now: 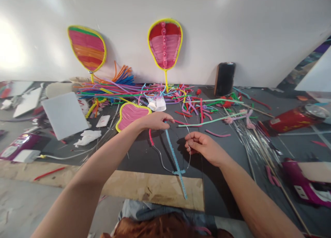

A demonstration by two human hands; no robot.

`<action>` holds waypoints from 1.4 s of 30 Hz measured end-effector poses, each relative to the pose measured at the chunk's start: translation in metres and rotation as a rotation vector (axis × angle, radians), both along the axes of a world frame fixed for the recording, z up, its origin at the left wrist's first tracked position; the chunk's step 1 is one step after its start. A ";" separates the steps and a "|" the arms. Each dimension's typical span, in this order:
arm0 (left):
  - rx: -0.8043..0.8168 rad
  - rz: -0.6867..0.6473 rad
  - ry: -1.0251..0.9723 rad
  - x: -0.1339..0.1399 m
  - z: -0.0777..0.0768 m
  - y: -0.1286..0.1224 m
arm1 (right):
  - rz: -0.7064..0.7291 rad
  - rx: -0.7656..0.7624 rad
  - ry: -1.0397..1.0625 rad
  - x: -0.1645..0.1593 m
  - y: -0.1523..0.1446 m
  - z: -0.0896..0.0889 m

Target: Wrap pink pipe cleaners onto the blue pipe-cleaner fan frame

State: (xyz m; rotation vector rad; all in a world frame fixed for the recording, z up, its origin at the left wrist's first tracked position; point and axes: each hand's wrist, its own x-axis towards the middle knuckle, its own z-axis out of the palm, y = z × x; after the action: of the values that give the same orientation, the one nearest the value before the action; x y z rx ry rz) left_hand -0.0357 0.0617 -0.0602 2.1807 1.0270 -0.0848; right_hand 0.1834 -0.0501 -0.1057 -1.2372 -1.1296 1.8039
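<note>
My left hand (155, 121) pinches the top of a light blue pipe cleaner (174, 158) that runs down across a bent wire loop (161, 159) on the dark mat. A dark pink pipe cleaner (150, 137) is wound on the loop's left side below that hand. My right hand (204, 147) grips the right side of the wire loop between curled fingers. Just behind my left hand lies a pink shape with a yellow rim (130, 113).
Heaps of coloured pipe cleaners (144, 90) cover the back. Two finished paddle shapes (87, 48) (164, 42) lean on the wall. A white board (64, 114), a black cylinder (224, 78), a red can (294, 118), glue guns (305, 183) (19, 146) and thin sticks (248, 141) surround the mat.
</note>
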 end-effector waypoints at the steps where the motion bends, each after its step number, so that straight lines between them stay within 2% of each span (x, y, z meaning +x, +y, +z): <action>1: 0.002 -0.002 0.000 0.000 0.000 0.000 | 0.005 0.003 -0.008 0.000 0.000 0.000; 8: 0.074 -0.048 0.069 0.003 -0.003 -0.003 | 0.009 0.025 -0.065 -0.002 0.000 0.000; 10: 0.164 -0.045 0.097 0.006 -0.005 -0.010 | 0.020 0.026 -0.083 -0.004 0.000 -0.001; 13: 0.417 -0.027 0.082 0.016 -0.010 -0.026 | 0.015 0.024 -0.089 -0.006 0.000 -0.002; 16: 0.579 -0.117 0.024 0.028 -0.018 -0.035 | 0.015 0.027 -0.083 -0.005 0.000 -0.003; 20: 0.711 -0.231 0.006 0.038 -0.028 -0.032 | 0.025 0.035 -0.077 -0.004 0.001 -0.002; 25: 0.875 -0.382 0.000 0.038 -0.028 -0.021 | 0.035 0.017 -0.064 -0.004 0.001 0.000; 30: 0.953 -0.461 -0.087 0.035 -0.027 -0.016 | 0.051 0.023 -0.048 -0.003 0.000 -0.001; 35: 0.929 -0.517 -0.079 0.034 -0.027 -0.013 | 0.063 0.020 -0.058 -0.003 0.001 0.000; 38: 0.920 -0.450 -0.068 0.035 -0.025 -0.020 | 0.048 -0.010 -0.086 -0.003 0.000 0.000; 42: 0.920 -0.231 -0.075 0.029 -0.019 -0.046 | 0.067 0.027 -0.262 0.005 -0.001 0.000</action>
State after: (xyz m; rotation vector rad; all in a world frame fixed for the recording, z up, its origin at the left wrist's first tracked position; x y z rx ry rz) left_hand -0.0067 0.0154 -0.0787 3.0899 0.8459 0.4457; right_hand 0.1885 -0.0511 -0.1057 -1.4662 -1.3491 1.7034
